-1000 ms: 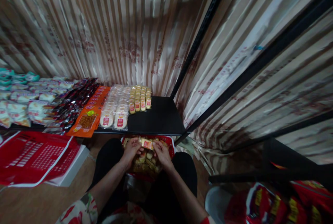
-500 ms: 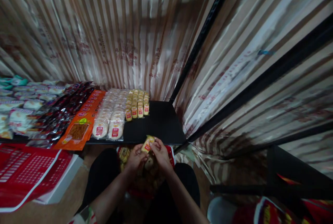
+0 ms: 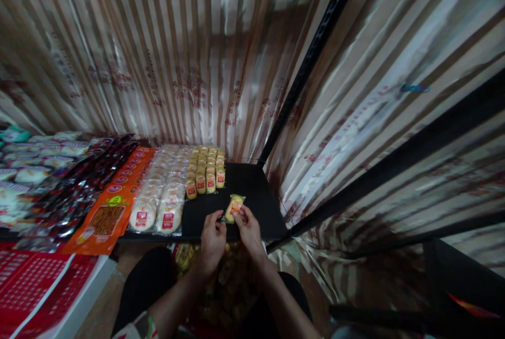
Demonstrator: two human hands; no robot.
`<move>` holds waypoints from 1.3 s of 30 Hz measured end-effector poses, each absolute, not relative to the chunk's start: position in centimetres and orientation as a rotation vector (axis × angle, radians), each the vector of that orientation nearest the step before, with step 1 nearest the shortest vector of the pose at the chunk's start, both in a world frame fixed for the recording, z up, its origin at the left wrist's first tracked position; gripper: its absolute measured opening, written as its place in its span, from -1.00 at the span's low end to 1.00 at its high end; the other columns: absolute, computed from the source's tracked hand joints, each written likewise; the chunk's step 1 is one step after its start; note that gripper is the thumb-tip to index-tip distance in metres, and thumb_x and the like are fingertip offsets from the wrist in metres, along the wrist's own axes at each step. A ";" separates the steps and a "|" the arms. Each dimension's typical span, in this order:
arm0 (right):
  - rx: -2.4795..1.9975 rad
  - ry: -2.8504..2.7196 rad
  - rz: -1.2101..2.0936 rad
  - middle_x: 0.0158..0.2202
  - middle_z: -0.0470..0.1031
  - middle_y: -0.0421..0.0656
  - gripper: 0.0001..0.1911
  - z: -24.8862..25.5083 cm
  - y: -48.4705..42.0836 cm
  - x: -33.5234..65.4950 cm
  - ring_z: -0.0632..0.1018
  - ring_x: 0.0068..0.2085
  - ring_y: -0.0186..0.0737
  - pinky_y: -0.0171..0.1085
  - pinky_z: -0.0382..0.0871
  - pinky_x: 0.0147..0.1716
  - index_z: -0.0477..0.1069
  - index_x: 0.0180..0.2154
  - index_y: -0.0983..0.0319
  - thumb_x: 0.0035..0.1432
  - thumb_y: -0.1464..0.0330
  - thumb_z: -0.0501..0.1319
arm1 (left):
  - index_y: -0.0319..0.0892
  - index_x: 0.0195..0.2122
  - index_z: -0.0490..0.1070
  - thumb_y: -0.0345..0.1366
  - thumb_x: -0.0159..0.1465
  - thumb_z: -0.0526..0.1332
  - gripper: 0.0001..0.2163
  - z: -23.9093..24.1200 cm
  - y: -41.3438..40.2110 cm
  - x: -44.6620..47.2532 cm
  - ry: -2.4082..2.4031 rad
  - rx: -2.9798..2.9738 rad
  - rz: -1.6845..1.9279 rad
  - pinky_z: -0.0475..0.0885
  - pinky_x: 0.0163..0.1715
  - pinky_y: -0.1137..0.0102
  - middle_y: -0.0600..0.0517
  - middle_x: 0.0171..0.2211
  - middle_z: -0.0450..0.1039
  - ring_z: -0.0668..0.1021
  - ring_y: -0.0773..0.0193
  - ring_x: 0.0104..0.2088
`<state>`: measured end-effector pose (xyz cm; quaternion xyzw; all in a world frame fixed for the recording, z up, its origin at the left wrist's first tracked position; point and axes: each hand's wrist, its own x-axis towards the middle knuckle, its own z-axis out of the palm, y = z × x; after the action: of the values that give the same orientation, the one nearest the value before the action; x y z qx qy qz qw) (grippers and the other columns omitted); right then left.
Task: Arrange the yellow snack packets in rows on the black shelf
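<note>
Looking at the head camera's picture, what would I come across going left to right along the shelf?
White packets, dark packets, an orange packet, round pale packs, rows of small yellow packs, the single yellow pack in the right hand.

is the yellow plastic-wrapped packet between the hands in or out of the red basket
Out: the packet is pinched in the right hand, over the flat black shelf, with the left hand at its lower corner.
</note>
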<state>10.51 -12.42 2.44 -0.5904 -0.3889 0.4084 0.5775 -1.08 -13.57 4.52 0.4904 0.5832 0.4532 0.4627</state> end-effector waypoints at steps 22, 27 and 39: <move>-1.609 -1.076 0.642 -0.31 0.50 -0.18 -0.68 2.1 6.7 15.2 0.52 -0.32 -0.23 -0.25 0.38 -0.29 0.33 -0.18 0.18 -0.06 0.38 0.14 | -0.17 0.18 0.12 -0.19 0.29 -0.01 -0.56 4.9 1.3 7.6 1.101 0.991 1.071 0.02 0.21 0.38 -0.02 0.23 0.10 0.15 0.26 0.23; -1.678 -1.095 0.581 -0.34 0.50 -0.19 -0.74 2.3 8.5 14.8 0.52 -0.33 -0.23 -0.28 0.36 -0.31 0.34 -0.23 0.15 -0.06 0.38 0.16 | -0.11 0.23 0.01 -0.14 0.30 -0.06 -0.52 5.0 2.3 7.9 1.094 0.933 1.080 0.01 0.20 0.40 0.03 0.27 -0.02 0.07 0.29 0.26; -1.743 -1.205 0.497 -0.49 0.42 -0.29 -0.94 0.8 11.4 14.6 0.46 -0.42 -0.29 -0.32 0.29 -0.36 0.28 -0.41 0.12 -0.04 0.33 0.14 | -0.15 0.26 -0.09 -0.09 0.26 -0.03 -0.44 3.5 3.7 8.4 1.197 0.893 1.013 -0.03 0.21 0.37 -0.04 0.29 -0.09 0.02 0.24 0.27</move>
<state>14.61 11.39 0.77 -0.7093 -0.4905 0.2025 0.4640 8.44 3.75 3.52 0.3883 0.5205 0.4405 0.6199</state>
